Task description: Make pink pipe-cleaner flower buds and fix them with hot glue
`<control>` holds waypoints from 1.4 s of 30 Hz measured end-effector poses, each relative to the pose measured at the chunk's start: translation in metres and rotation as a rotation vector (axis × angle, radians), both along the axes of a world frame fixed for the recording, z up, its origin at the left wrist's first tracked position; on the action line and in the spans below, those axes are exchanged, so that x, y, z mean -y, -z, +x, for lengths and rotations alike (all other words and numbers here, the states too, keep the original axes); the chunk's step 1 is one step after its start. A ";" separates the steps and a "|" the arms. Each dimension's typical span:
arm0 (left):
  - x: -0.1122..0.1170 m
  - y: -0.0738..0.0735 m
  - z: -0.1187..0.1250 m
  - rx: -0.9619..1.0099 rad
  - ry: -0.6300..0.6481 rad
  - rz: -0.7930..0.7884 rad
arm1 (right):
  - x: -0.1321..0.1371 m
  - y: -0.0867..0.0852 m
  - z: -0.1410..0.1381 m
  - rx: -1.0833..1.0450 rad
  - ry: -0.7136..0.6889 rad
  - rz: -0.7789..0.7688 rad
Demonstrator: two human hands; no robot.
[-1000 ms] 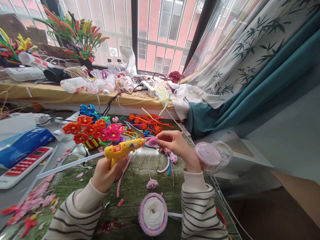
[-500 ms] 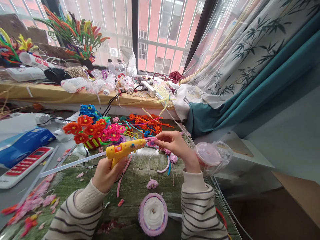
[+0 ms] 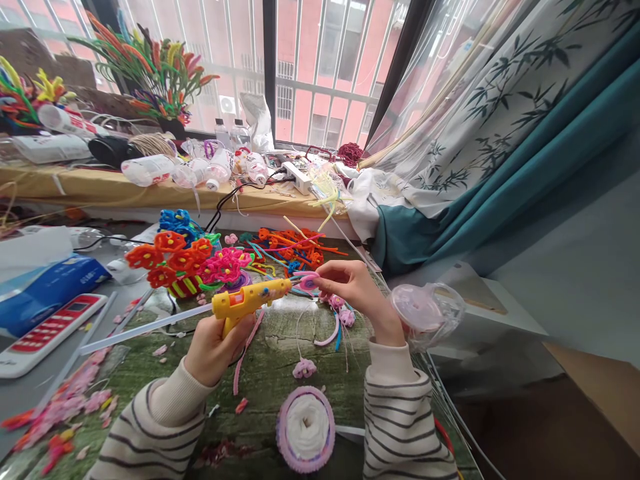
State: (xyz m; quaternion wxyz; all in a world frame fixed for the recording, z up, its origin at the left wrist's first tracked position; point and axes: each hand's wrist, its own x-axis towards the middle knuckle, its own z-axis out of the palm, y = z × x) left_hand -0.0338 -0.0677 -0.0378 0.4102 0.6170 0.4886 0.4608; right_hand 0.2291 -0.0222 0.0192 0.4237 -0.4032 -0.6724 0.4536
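**Hot glue gun (image 3: 245, 300) and pink pipe-cleaner flower (image 3: 308, 283), held nozzle to bloom**

Head-camera view of two bare hands over a green printed mat (image 3: 280, 340). The left hand (image 3: 217, 350) is closed firmly round the grip of the yellow hot glue gun, fingers wrapped and the nozzle pointing right. A long, clear glue stick (image 3: 145, 327) extends from the rear of the gun. The right hand (image 3: 357, 290) is mostly closed, pinching the small pink pipe-cleaner flower between thumb and fingertips, just beside the nozzle. Whether the two touch cannot be told.

Beyond the hot glue gun stands a basket of red, pink and blue pipe-cleaner flowers (image 3: 173, 260), with loose orange pipe cleaners (image 3: 295, 247) to its right. Below the gun lie a pink pipe-cleaner strand (image 3: 244, 350) and a small pink flower (image 3: 304, 368), and further down a pink-rimmed white roll (image 3: 306, 430). To the far right of the gun sits a clear plastic cup (image 3: 425, 317); to the far left, a red-keyed calculator (image 3: 50, 330).
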 end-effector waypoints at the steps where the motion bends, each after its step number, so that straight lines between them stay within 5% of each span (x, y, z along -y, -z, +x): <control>1: 0.000 0.000 0.000 -0.001 0.001 0.002 | 0.000 0.000 0.000 0.001 0.001 -0.001; 8: -0.004 0.007 -0.003 -0.071 0.002 0.030 | 0.001 -0.001 0.001 0.010 0.012 0.003; 13: -0.013 0.007 -0.011 -0.316 -0.009 0.218 | 0.002 -0.001 0.003 -0.025 0.038 -0.006; 23: -0.011 -0.001 -0.007 -1.054 0.336 0.262 | 0.000 0.002 0.008 -0.001 0.102 -0.009; 29: -0.008 0.006 0.012 -1.259 0.379 0.283 | 0.003 0.006 -0.004 0.072 0.049 -0.013; 33: -0.016 -0.020 0.019 -1.249 0.294 0.443 | 0.003 0.008 -0.010 0.096 0.018 -0.007; 38: -0.040 -0.067 0.032 -0.914 0.013 0.765 | 0.005 0.005 -0.017 0.092 0.015 0.055; 42: -0.052 -0.075 0.037 -0.868 0.035 0.891 | 0.005 0.004 -0.019 0.097 0.014 0.100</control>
